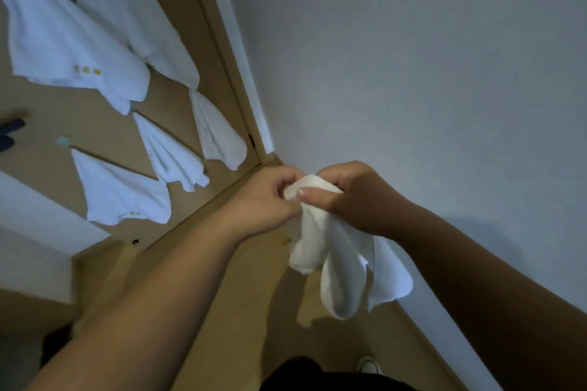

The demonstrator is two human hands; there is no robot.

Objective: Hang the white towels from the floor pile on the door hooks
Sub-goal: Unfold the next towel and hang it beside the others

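While both forearms reach forward and up from the bottom corners, the two hands meet at the top of a white towel (336, 251). The left hand (266, 200) curls its fingers around the upper edge from the left, knuckles turned toward the door (120, 124). The right hand (352, 197) grips the same bunched top from the right, its thumb lying flat across the cloth and pointing left. Both hands touch each other there. Below them the towel hangs free in loose folds in front of the floor (222, 311) and the base of the wall (413, 73).

Left of the hands, five white towels hang on the tan door: two large (63, 41) (127, 9) up high, three smaller (219, 133) (171, 155) (117, 194) beneath them. A pale hook (62, 141) shows just above the lowest one. At the bottom edge, a light shoe (368, 363) stands on the floor.
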